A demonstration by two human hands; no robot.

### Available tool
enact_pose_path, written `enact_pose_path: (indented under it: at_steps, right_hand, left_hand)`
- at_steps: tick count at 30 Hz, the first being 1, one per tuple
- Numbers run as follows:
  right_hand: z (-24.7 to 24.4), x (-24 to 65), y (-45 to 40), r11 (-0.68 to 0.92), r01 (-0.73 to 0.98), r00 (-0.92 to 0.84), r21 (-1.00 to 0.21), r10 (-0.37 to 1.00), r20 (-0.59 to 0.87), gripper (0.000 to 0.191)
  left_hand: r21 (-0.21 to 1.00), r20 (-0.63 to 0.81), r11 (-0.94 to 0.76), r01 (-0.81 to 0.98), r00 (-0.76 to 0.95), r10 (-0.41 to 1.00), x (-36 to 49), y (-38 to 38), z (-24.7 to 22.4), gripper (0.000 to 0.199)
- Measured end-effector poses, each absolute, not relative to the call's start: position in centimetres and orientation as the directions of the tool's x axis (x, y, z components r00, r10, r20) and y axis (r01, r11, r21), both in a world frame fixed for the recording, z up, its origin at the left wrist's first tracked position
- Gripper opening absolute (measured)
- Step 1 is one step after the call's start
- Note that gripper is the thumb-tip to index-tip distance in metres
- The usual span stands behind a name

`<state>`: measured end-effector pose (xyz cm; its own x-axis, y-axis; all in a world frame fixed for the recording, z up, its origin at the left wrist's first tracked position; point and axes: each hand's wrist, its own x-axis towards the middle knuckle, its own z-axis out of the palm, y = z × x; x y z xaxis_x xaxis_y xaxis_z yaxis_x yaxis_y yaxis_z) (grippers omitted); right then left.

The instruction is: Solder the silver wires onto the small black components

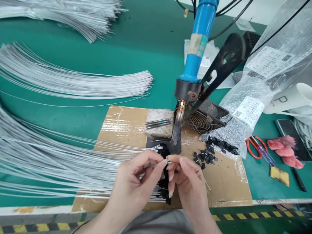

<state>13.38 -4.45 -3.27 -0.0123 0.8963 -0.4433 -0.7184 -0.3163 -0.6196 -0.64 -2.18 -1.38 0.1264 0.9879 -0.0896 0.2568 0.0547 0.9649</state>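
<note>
My left hand (140, 177) pinches the end of a thin white wire at the front centre. Its fingertips meet those of my right hand (186, 178), which is closed on something tiny that I cannot make out. Below and behind the fingers lies a row of wire ends with black pieces (165, 187) on them. The long white wires (80, 170) run off to the left. A blue soldering iron (195, 55) hangs in a black holder, its tip (175, 131) just above my hands. Loose black pieces (207, 156) lie to the right.
Cardboard (226, 185) covers the work area. Wire bundles (80, 81) lie at the back left. A fibrous block (159, 122) stands beside the iron tip. To the right are plastic bags (246, 107), red-handled scissors (255, 148), a yellow sponge (279, 175) and a phone (291, 133).
</note>
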Motion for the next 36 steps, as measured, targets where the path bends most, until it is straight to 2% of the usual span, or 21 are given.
enact_pose_path:
  at_steps: [6, 13, 28, 36]
  right_hand:
    - [-3.3, 13.5, -4.5, -0.313, -0.699, -0.005, -0.643, 0.901, -0.434, 0.025]
    - [-3.7, 13.6, -4.9, -0.342, -0.634, 0.007, -0.694, 0.895, -0.447, 0.017]
    - [-3.4, 13.1, -4.5, -0.371, -0.694, 0.005, -0.617, 0.854, -0.52, 0.026]
    - [-3.6, 13.2, -4.6, -0.356, -0.684, -0.004, -0.637, 0.875, -0.484, 0.023]
  left_hand:
    - [0.961, -0.104, 0.067, 0.269, 0.123, 0.987, -0.6, -2.4, -1.7, 0.013]
    - [0.952, -0.027, -0.012, 0.305, 0.124, 0.992, -0.7, -2.6, -1.9, 0.013]
    - [0.897, 0.097, -0.133, 0.421, 0.107, 0.99, -0.3, -3.3, -2.2, 0.014]
    - [0.924, 0.043, -0.071, 0.377, 0.084, 0.996, -0.4, -2.9, -2.1, 0.013]
